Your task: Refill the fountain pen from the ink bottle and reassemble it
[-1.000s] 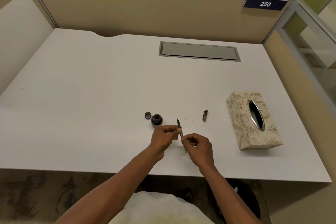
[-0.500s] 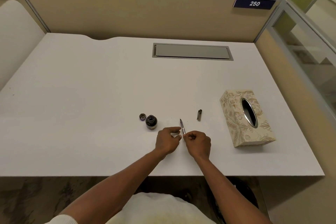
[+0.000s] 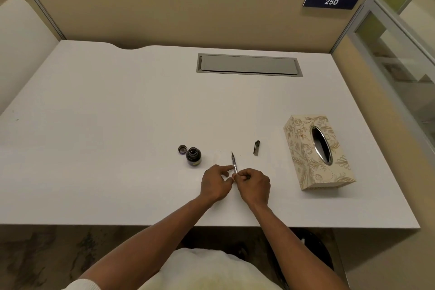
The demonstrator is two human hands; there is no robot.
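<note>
A thin fountain pen section (image 3: 234,162) with its nib pointing away from me sticks out between my two hands above the white desk (image 3: 117,136). My left hand (image 3: 215,182) pinches its lower part with thumb and forefinger. My right hand (image 3: 254,185) grips the pen's near end with curled fingers, which hide that end. The open dark ink bottle (image 3: 193,156) stands just left of my hands, its round cap (image 3: 182,149) lying beside it. The dark pen cap (image 3: 256,147) with a clip lies to the right of the pen.
A floral tissue box (image 3: 317,150) sits at the right. A grey cable hatch (image 3: 249,65) is set into the desk at the back. Beige partition walls enclose the desk, with glass on the right. The desk's front edge is close to my forearms.
Both hands have stayed together on the pen with small finger movements. My head has shifted, so the whole scene sits slightly differently in view.
</note>
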